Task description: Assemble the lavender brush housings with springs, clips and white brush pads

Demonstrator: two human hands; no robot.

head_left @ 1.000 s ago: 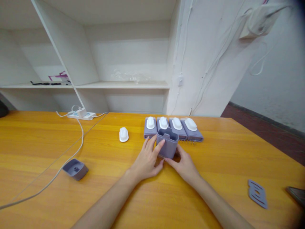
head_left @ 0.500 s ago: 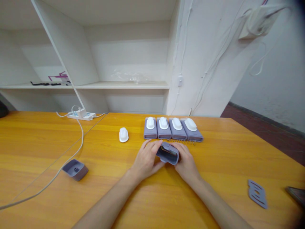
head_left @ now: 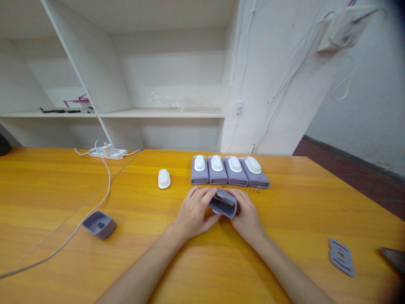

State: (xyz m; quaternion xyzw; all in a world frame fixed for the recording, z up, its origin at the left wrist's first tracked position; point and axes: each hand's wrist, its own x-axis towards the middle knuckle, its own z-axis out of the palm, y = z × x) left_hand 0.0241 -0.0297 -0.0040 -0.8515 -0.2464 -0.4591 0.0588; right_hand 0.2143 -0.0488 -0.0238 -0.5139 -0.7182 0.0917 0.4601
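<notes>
Between my two hands is a grey-purple hollow plastic housing (head_left: 225,207), its open end facing me. My left hand (head_left: 196,211) grips its left side, thumb below and fingers along the top. My right hand (head_left: 247,216) is wrapped round the right side, with some fingers hidden behind it. Just beyond, several grey-purple housings (head_left: 217,178) stand in a row, each with a white ribbed piece (head_left: 199,163) on top. Small screws (head_left: 240,187) lie in a line in front of that row. A loose white ribbed piece (head_left: 164,179) sits to the left.
An open grey-purple cup-shaped part (head_left: 107,230) lies at left beside a white cable (head_left: 109,185) from a power strip (head_left: 115,154). At right are a flat slotted grey plate (head_left: 341,256) and a dark-edged object (head_left: 392,258). White shelves (head_left: 164,112) stand behind the table.
The housing has tilted very slightly in my hands. Both hands keep their hold, and the things on the table stay where they were.
</notes>
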